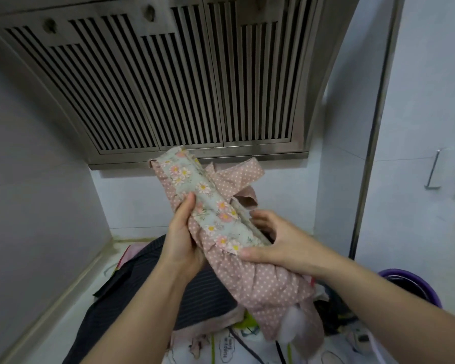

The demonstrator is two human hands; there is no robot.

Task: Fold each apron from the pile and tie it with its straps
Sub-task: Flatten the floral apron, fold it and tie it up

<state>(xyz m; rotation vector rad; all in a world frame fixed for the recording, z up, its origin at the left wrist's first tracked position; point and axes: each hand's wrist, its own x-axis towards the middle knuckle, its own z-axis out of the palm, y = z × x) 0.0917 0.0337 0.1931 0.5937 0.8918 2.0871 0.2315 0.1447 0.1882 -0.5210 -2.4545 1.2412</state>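
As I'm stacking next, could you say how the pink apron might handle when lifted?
Probably floppy: the pink apron sags below the right hand. Likely light: the left hand holds it aloft. Its loose strap may unwind.

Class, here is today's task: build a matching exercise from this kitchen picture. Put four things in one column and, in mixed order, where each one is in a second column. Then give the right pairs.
Things
1. pink apron
2. metal hood
3. dark striped cloth
4. purple bowl

Places
a. lying on the white counter
b. low down at the picture's right edge
c. held between the left hand and the right hand
d. fixed to the wall, above everything else

Pairs: 1-c, 2-d, 3-a, 4-b
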